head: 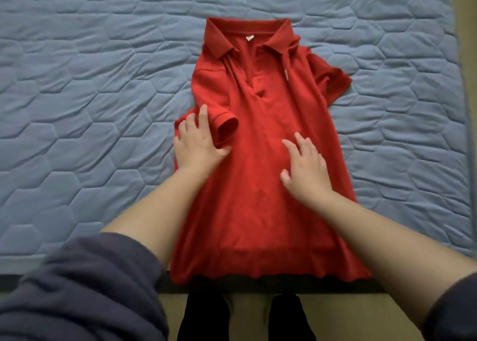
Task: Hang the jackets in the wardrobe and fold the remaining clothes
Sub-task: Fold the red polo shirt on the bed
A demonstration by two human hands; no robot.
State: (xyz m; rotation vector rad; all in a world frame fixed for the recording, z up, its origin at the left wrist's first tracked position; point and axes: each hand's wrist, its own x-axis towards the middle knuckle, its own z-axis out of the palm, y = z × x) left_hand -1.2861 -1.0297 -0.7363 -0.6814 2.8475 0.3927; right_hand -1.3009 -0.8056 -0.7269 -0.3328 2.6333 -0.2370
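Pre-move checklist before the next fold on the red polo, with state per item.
1. Red polo front up on the mattress: ok.
2. Left sleeve folded in over the body, left hand resting on that fold: ok.
3. Right sleeve folded in: not ok. It sticks out to the side, crumpled.
4. Right hand free to take it: ok. The fingers are spread on the shirt and grip nothing.
5. Chest smooth: not ok. Creases run down from the collar.
6. Hem fully on the mattress: not ok. It seems to hang over the near edge.
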